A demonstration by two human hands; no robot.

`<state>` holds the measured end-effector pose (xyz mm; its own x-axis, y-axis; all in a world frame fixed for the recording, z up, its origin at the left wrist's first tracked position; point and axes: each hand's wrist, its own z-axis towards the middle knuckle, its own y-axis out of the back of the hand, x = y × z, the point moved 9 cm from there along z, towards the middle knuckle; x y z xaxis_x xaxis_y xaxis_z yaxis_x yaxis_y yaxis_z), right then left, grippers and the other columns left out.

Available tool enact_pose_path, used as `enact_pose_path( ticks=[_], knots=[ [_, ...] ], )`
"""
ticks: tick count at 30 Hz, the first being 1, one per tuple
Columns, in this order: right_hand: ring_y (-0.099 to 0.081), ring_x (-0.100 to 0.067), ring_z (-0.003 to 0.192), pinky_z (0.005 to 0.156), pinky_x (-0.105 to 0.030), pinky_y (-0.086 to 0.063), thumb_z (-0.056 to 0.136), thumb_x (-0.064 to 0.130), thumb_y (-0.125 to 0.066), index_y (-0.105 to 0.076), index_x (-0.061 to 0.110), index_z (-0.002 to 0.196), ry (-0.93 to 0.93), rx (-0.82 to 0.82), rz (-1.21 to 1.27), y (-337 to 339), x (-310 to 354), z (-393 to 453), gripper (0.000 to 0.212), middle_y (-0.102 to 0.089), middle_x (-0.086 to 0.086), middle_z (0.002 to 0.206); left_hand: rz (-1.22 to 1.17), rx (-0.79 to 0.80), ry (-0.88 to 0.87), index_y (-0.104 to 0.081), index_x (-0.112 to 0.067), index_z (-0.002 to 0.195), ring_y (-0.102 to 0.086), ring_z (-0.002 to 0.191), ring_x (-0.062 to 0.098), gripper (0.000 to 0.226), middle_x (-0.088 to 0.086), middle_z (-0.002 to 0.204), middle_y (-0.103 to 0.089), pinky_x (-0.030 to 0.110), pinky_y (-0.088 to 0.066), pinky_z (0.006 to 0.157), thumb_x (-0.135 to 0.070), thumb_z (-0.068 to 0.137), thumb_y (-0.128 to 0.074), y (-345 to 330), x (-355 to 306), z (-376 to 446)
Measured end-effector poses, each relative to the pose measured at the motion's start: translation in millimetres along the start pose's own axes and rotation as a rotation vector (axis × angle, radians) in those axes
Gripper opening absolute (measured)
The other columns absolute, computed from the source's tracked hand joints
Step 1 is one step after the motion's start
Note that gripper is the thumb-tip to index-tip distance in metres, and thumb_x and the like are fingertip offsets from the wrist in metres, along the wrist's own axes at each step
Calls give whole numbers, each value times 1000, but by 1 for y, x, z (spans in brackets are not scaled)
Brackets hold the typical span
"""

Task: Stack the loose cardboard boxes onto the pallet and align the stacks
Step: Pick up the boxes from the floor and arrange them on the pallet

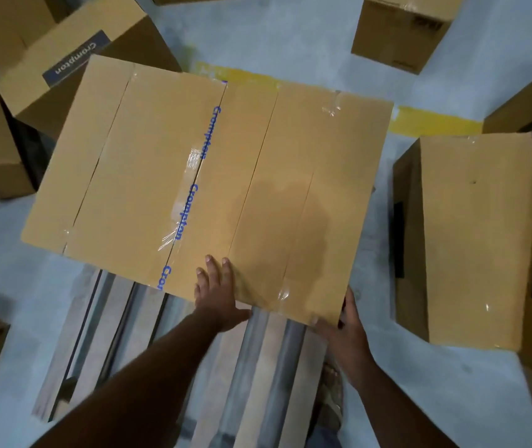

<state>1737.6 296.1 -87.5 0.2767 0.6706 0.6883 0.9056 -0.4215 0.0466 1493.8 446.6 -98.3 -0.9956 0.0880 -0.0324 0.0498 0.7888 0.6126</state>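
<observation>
- We take this for a warehouse floor — bare grey concrete floor (290, 33) around a wooden pallet (258, 367).
- Beyond the pallet we see yellow floor marking (436, 122).
- On every side of it, sealed branded cartons (471, 237).

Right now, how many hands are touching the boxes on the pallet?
2. The left hand lies flat on the top near the front edge; the right hand holds the near right corner of the boxes.
</observation>
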Motion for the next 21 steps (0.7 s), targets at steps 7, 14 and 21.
enact_pose_path(
  ticks=[7,14,21],
  knots=[
    [-45,-19,145,118,-48,-43,95,-8,-64,-26,32,164,28,-79,-128,6,-13,-2,89,-48,7,157,-74,-22,-62,18,-17,162,25,155,38,137,11,164,39,63,-3,123,-57,77,-81,-1,4,1],
    [-48,-13,141,116,-38,-42,95,-11,-63,-29,30,162,28,-115,-83,13,-26,-4,86,-51,16,149,-301,-63,-61,5,-13,163,24,155,35,126,11,167,32,56,2,125,-37,77,-83,0,-2,-5],
    [-56,-18,135,115,-48,-47,94,-11,-60,-39,32,159,-60,-90,-52,18,-30,5,81,-60,8,145,-482,-262,86,-61,-6,136,5,157,43,46,19,171,6,50,-8,127,-9,89,-64,26,18,5]
  ],
)
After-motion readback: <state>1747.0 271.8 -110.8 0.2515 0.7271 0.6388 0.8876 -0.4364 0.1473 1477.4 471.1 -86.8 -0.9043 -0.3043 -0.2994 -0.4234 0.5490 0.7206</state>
